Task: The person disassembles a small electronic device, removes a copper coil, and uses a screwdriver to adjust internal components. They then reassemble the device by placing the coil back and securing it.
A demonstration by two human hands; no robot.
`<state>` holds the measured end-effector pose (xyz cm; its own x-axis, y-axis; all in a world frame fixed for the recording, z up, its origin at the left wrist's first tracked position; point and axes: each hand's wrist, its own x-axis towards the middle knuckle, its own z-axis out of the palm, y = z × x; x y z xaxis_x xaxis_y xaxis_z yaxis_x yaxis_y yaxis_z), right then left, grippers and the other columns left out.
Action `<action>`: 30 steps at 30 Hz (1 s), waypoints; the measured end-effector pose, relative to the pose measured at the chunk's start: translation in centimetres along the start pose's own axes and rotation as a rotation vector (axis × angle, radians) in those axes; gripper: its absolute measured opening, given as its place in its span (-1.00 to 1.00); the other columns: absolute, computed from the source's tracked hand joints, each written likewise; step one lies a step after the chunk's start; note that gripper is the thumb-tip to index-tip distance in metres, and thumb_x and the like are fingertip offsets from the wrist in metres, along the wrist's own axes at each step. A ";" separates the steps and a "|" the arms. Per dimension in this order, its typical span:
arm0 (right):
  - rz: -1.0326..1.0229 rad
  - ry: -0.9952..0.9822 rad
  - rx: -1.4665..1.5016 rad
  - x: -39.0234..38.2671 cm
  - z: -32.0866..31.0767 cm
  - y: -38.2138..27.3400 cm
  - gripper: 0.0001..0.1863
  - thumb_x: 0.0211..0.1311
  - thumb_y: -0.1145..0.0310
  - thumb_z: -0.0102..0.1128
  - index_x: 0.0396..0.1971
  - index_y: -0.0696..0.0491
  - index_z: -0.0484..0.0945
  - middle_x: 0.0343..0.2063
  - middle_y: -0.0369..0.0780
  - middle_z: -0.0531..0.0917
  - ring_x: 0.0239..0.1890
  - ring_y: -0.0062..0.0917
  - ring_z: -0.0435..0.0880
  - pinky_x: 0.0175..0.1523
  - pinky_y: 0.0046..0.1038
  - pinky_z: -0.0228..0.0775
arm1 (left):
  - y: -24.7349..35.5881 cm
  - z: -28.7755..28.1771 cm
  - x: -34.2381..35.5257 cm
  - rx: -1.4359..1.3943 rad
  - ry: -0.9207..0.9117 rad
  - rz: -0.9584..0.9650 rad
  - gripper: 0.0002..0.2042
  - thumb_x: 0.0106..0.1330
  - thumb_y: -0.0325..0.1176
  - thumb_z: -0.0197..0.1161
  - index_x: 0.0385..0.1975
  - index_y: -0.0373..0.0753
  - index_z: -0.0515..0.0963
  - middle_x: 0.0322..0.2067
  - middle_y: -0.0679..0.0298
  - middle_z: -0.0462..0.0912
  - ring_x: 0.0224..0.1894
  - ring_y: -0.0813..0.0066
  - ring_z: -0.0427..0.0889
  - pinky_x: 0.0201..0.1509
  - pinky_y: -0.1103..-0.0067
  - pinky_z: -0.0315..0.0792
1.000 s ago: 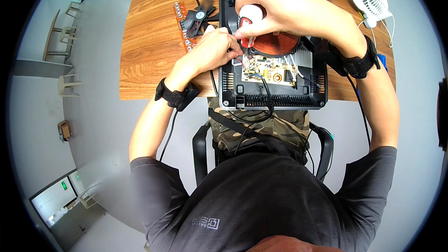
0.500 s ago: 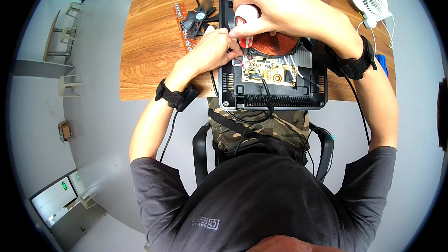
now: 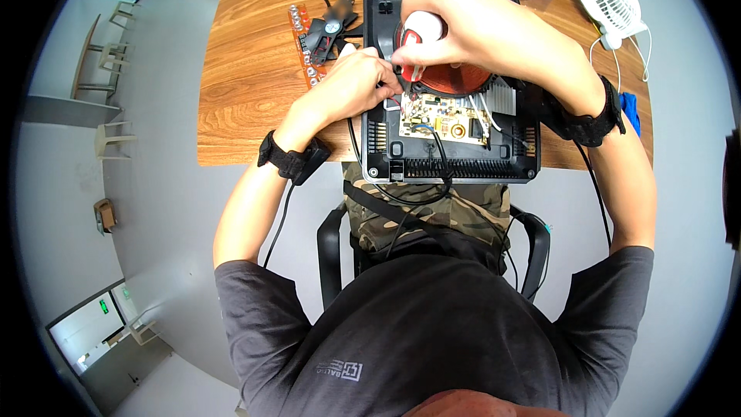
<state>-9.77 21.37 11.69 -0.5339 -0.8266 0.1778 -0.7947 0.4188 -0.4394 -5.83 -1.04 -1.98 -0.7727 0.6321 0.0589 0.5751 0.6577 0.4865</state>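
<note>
Tool (image 3: 424, 25), red and white, is gripped in the right hand (image 3: 467, 19) over the far left of the circuit board (image 3: 444, 120). It just moved a bit right and nearer; the work seems to stay at that corner. The left hand (image 3: 356, 81) bunches close by, holding what I can't tell. A black case (image 3: 378, 156) holds board and copper coil (image 3: 465, 81).

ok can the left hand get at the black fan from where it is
Probably yes: the black fan lies close to the left hand, with nothing visible blocking the way between them.
</note>
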 end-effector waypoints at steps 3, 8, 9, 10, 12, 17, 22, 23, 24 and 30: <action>0.064 0.014 -0.051 -0.4 0.3 1.0 -0.49 0.22 0.00 0.43 -0.32 0.24 0.62 -0.39 0.05 0.69 -0.28 -0.05 0.71 -0.10 -0.20 0.57 | -0.2 0.1 0.2 0.030 -0.007 0.018 -0.89 0.21 -0.39 0.43 -0.29 -0.12 0.83 -0.26 0.32 0.81 -0.07 0.24 0.66 0.13 0.33 0.45; -0.035 0.003 -0.130 -0.2 1.0 1.7 -0.48 0.26 -0.04 0.37 -0.25 0.22 0.64 -0.43 0.03 0.69 -0.28 -0.04 0.75 -0.10 -0.16 0.61 | -0.3 -0.1 0.2 0.024 -0.023 -0.001 -0.88 0.21 -0.39 0.43 -0.29 -0.11 0.83 -0.27 0.33 0.81 -0.07 0.24 0.65 0.11 0.32 0.45; -0.023 -0.023 -0.119 -0.1 1.0 1.4 -0.49 0.27 -0.03 0.36 -0.23 0.21 0.62 -0.39 0.03 0.69 -0.25 -0.05 0.75 -0.08 -0.16 0.61 | -0.2 -0.1 0.1 0.018 -0.014 -0.005 -0.88 0.21 -0.39 0.43 -0.29 -0.11 0.83 -0.27 0.33 0.81 -0.07 0.24 0.65 0.10 0.31 0.45; -0.011 -0.049 -0.108 0.0 0.9 1.0 -0.50 0.28 -0.02 0.34 -0.21 0.20 0.61 -0.36 0.02 0.69 -0.21 -0.05 0.75 -0.06 -0.15 0.60 | 0.1 -0.2 0.1 0.026 -0.022 -0.018 -0.88 0.21 -0.40 0.43 -0.29 -0.10 0.83 -0.27 0.33 0.81 -0.06 0.24 0.64 0.11 0.31 0.45; -0.018 -0.047 -0.090 -0.1 1.0 0.3 -0.55 0.29 0.04 0.34 -0.18 0.18 0.55 -0.31 -0.01 0.67 -0.17 -0.05 0.72 -0.05 -0.14 0.56 | 0.0 -0.2 0.0 0.015 -0.015 -0.028 -0.88 0.21 -0.40 0.42 -0.29 -0.11 0.83 -0.27 0.33 0.80 -0.06 0.23 0.64 0.12 0.31 0.45; -0.005 -0.061 -0.090 -0.6 0.8 -0.8 -0.63 0.26 0.22 0.34 -0.10 0.11 0.45 -0.23 -0.05 0.63 -0.14 -0.03 0.66 -0.05 -0.12 0.49 | 0.4 -0.3 0.0 0.060 -0.001 -0.006 -0.88 0.23 -0.40 0.39 -0.30 -0.12 0.82 -0.26 0.31 0.80 -0.05 0.21 0.64 0.13 0.30 0.46; -0.061 0.025 -0.210 -0.6 0.7 0.5 -0.43 0.30 -0.05 0.32 -0.15 0.26 0.62 -0.37 0.10 0.74 -0.26 0.01 0.78 -0.15 -0.11 0.65 | 0.1 0.0 0.0 0.046 0.029 0.048 -0.89 0.23 -0.40 0.38 -0.31 -0.13 0.81 -0.26 0.30 0.81 -0.05 0.22 0.66 0.09 0.31 0.46; -0.025 -0.030 -0.239 -0.4 0.5 0.5 -0.42 0.30 -0.09 0.32 -0.19 0.26 0.64 -0.38 0.10 0.74 -0.26 0.01 0.78 -0.15 -0.11 0.65 | 0.1 0.0 0.0 0.054 0.026 0.052 -0.89 0.23 -0.39 0.38 -0.30 -0.15 0.81 -0.26 0.29 0.81 -0.07 0.22 0.68 0.08 0.31 0.45; 0.011 -0.085 -0.269 -0.2 0.1 0.4 -0.40 0.30 -0.12 0.31 -0.23 0.26 0.65 -0.39 0.10 0.74 -0.26 0.02 0.78 -0.15 -0.11 0.65 | 0.0 -0.1 0.0 0.061 0.024 0.056 -0.88 0.24 -0.38 0.37 -0.30 -0.16 0.81 -0.26 0.28 0.81 -0.08 0.23 0.69 0.06 0.32 0.45; 0.062 -0.099 -0.293 -0.3 -0.3 0.2 -0.38 0.30 -0.17 0.30 -0.31 0.24 0.68 -0.45 0.10 0.73 -0.28 0.03 0.78 -0.15 -0.10 0.65 | 1.3 -2.1 0.9 0.008 -0.010 0.045 -0.84 0.27 -0.33 0.33 -0.28 -0.21 0.79 -0.28 0.24 0.80 -0.16 0.23 0.74 0.01 0.33 0.43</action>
<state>-9.82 21.83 11.77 -0.5646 -0.8228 0.0657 -0.8187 0.5481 -0.1714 -6.38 -0.47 0.54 -0.7430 0.6654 0.0718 0.6115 0.6313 0.4769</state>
